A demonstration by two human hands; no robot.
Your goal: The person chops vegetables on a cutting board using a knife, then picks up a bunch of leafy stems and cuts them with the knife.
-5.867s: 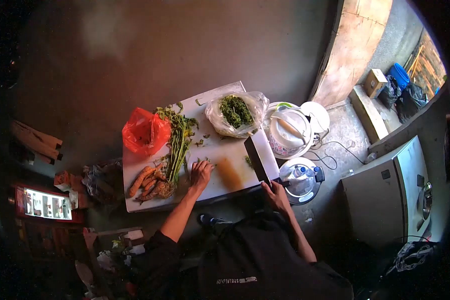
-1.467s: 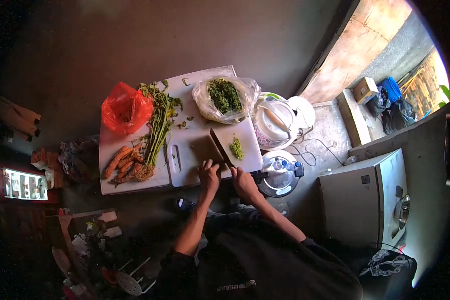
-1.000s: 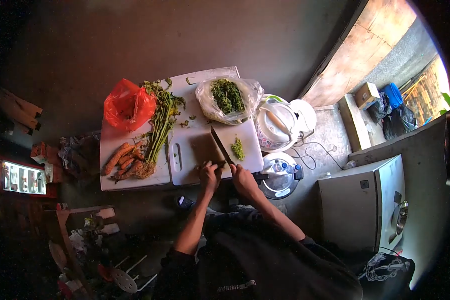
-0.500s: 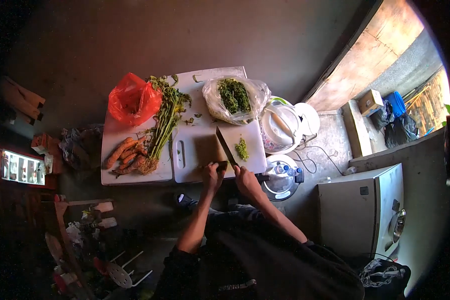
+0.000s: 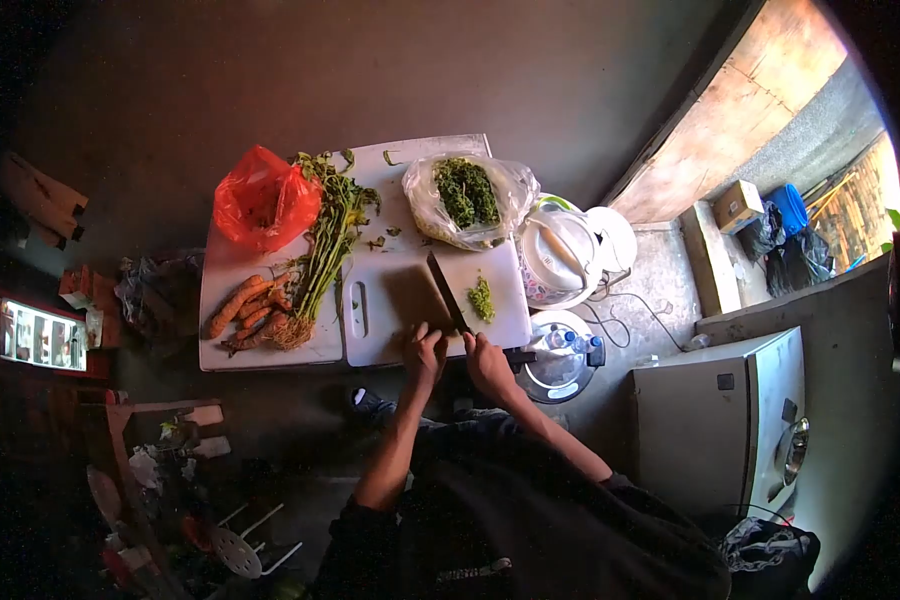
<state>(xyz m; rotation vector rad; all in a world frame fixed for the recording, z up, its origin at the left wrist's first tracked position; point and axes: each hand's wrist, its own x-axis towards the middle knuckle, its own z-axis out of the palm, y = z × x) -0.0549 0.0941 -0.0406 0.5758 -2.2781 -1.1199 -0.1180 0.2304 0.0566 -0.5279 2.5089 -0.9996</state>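
Note:
My right hand (image 5: 484,358) is wrapped around the handle of a kitchen knife (image 5: 447,290). The dark blade points away from me over the white cutting board (image 5: 380,345). Just left of the knife, my left hand (image 5: 426,350) is closed at the board's near edge; anything inside its curled fingers is hidden. A small heap of chopped greens (image 5: 481,299) lies on the board to the right of the blade. Behind the board stands a clear plastic bag (image 5: 422,190) with cut leafy greens (image 5: 465,192) in it.
Left of the board, a bundle of leafy stalks (image 5: 328,250) with roots lies beside several carrots (image 5: 245,305). A red plastic bag (image 5: 263,205) sits behind them on the white table (image 5: 280,357). To the right are a rice cooker (image 5: 553,255), another round appliance (image 5: 560,385) and a white cabinet (image 5: 695,420).
A dark bit visible at my left fingertips earlier no longer shows clearly. The knife and my right hand have shifted very slightly; the whole view has moved a little.

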